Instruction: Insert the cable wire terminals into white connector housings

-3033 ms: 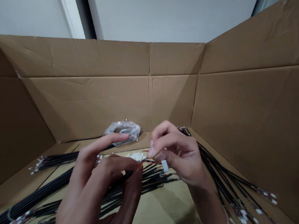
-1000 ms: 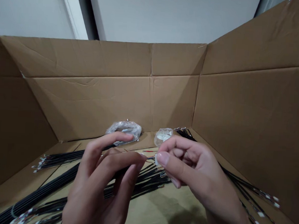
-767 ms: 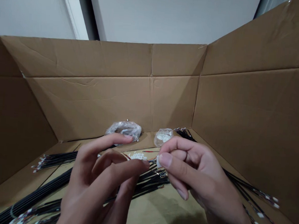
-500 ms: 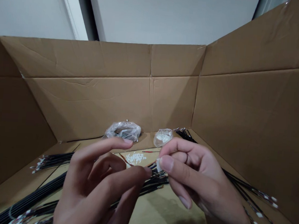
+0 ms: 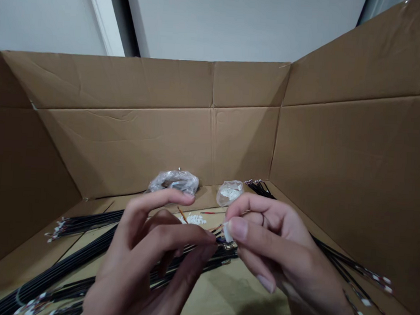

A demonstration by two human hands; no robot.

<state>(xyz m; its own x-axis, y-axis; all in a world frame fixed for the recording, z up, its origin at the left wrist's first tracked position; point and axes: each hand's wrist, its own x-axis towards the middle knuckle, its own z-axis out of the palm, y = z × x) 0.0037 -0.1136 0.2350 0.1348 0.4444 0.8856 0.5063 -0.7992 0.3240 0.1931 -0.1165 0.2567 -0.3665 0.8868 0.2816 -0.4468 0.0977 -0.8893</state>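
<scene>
A small white connector housing (image 5: 228, 231) sits between the thumb and index finger of my right hand (image 5: 278, 251), which is closed on it. Close to its left side, my left hand (image 5: 141, 263) pinches a thin dark wire (image 5: 221, 241) between thumb and fingertip. The index finger of that hand is raised and bent over the pinch. Where exactly the wire end meets the housing cannot be made out. Behind and below the fingertips lie black cables (image 5: 202, 262) with bare metal terminals at their ends, partly hidden by my left hand.
Loose white connectors (image 5: 194, 219) form a pile behind my hands. Two clear plastic bags (image 5: 174, 181) stand by the back cardboard wall (image 5: 153, 144), the right one holding small white pieces. Bundles of black cable (image 5: 59, 257) lie left, and cables with white connectors (image 5: 353, 268) lie right.
My left hand has moved right, bringing its pinching fingertips nearer the white connector housing. My right hand has shifted only slightly to the right, still holding the housing.
</scene>
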